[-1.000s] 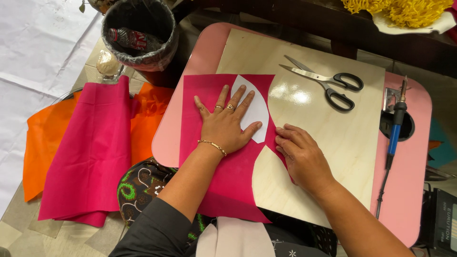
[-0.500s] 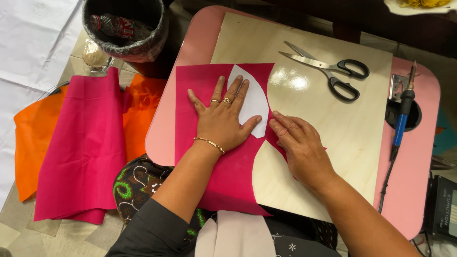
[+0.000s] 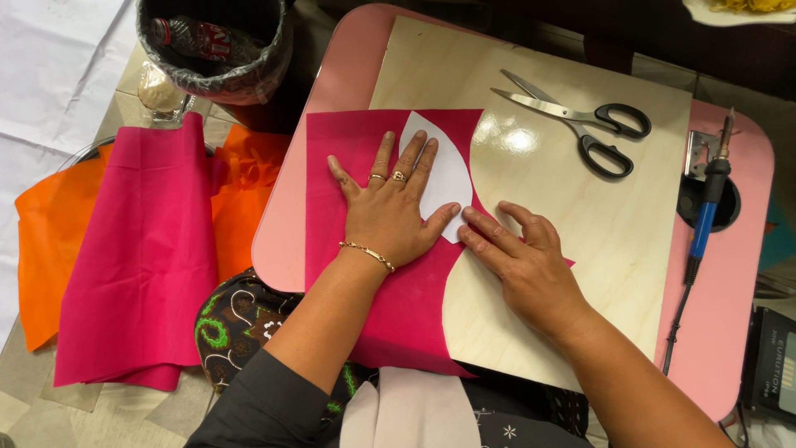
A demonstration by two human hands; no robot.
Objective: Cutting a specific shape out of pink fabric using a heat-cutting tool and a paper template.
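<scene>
A magenta fabric piece [image 3: 356,149] lies on a light wooden board [image 3: 597,216] set on a pink table [image 3: 332,91]. A white petal-shaped paper template [image 3: 448,170] rests on the fabric. My left hand [image 3: 390,207] lies flat with fingers spread, pressing both the template and the fabric. My right hand [image 3: 522,257] lies flat beside it, fingertips at the template's lower tip on the fabric's curved right edge. Neither hand grips anything.
Black-handled scissors [image 3: 580,124] lie on the board's far right. A blue-handled soldering iron [image 3: 709,199] rests on the table's right side. Magenta cloth [image 3: 141,265] and orange cloth [image 3: 50,249] lie at left, with a lined bin [image 3: 215,50] behind them.
The view has shifted, so everything sits lower in frame. My right hand has slid a little toward the template's lower tip; my left hand stays pressed on it.
</scene>
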